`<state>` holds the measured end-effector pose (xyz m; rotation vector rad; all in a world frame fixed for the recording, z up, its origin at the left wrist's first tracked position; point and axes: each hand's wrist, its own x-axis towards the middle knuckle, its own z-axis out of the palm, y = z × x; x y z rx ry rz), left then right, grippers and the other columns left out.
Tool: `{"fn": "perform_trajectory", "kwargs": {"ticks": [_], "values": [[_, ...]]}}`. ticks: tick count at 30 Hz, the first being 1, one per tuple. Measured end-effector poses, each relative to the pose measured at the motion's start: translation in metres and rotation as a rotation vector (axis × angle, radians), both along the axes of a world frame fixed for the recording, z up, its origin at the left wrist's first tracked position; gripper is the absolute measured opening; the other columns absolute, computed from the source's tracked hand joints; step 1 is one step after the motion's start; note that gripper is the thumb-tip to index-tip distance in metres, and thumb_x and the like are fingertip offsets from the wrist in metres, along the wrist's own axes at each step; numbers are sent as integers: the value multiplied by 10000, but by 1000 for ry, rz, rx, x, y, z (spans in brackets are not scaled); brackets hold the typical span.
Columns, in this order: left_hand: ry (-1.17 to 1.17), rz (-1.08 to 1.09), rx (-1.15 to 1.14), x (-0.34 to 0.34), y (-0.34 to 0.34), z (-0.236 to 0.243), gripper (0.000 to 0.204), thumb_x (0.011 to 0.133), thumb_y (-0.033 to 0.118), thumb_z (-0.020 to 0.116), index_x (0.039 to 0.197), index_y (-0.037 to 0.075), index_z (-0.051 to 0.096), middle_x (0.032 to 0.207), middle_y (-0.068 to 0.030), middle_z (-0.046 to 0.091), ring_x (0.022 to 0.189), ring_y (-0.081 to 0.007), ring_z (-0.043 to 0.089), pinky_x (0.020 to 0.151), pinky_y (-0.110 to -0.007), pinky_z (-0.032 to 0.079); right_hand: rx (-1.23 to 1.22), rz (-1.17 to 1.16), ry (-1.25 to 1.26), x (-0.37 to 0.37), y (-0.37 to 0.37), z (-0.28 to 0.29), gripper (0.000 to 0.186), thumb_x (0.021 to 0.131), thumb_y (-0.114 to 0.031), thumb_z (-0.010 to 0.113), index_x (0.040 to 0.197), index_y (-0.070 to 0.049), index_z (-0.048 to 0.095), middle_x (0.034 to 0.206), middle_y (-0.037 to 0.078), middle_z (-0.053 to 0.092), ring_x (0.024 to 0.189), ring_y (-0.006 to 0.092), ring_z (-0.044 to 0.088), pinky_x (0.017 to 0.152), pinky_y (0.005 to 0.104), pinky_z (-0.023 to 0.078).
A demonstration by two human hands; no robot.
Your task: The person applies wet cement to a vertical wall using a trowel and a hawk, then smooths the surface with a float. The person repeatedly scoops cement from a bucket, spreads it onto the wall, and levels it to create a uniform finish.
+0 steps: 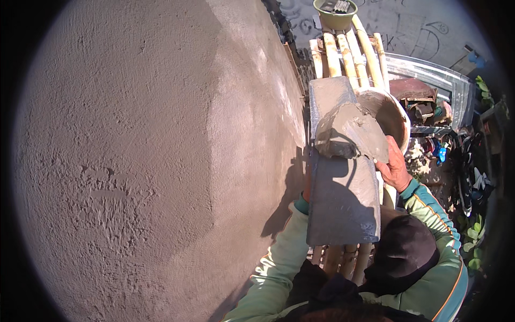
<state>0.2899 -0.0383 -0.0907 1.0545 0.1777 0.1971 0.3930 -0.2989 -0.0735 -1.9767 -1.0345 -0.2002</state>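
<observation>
A long grey mortar board [343,206] is held up in front of me, smeared with wet mortar. My left hand [307,188] is at its left edge, mostly hidden beneath it, and seems to support it from below. Over the middle of the board is a mortar-coated trowel [370,131], its dark handle end low on the left. My right hand [396,167] grips the trowel's right edge, thumb on the near side and fingers partly hidden. Just beyond the right hand stands a white bucket [406,121] with mortar on its inner wall, partly covered by the trowel and board.
A rough grey plastered wall [134,134] rises close on my left. Bamboo poles [347,56] form a platform under the bucket, with a small green pail [336,20] at the far end. Clutter and plants [475,233] lie lower on the right. A dark rounded shape [405,249] sits near my right forearm.
</observation>
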Motion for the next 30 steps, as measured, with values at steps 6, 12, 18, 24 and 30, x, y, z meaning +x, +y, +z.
{"fn": "perform_trajectory", "kwargs": {"ticks": [6, 12, 18, 24, 30], "values": [[-82, -177, -61, -7, 24, 49, 444, 1003, 242, 596, 1389, 30, 541, 1279, -116, 659, 1036, -202, 630, 880, -344, 516, -135, -177, -85, 13, -46, 0, 367, 909, -113, 666, 1245, 19, 602, 1095, 202, 590, 971, 422, 596, 864, 437, 504], [-121, -184, -33, -34, 36, 87, 445, 1011, 270, 586, 1389, 38, 543, 1271, -118, 665, 1000, -202, 639, 846, -344, 525, -856, -416, -39, 40, -33, 37, 153, 872, -207, 699, 914, -60, 693, 864, 182, 699, 750, 368, 699, 667, 453, 535], [-117, -104, -6, -69, 38, 115, 448, 1019, 298, 576, 1388, 45, 544, 1262, -120, 671, 964, -202, 647, 812, -343, 534, 26, 487, 527, -1, 105, 69, 343, 989, -260, 651, 1260, -56, 705, 1085, 110, 709, 999, 271, 669, 908, 372, 503], [-125, 34, -20, -92, 51, 140, 452, 1027, 326, 566, 1388, 53, 546, 1253, -121, 677, 929, -202, 655, 778, -342, 543, 575, 997, 1312, -14, 187, 96, 483, 946, -144, 571, 1387, 52, 565, 1235, 148, 687, 1108, 275, 682, 948, 385, 550], [-160, 361, 41, -83, 79, 156, 458, 1036, 354, 557, 1387, 61, 548, 1245, -123, 683, 893, -201, 663, 744, -342, 551, 818, 1115, 1602, -27, 230, 159, 460, 939, -129, 585, 1354, 68, 560, 1249, 165, 689, 1086, 260, 706, 944, 394, 578]]}}
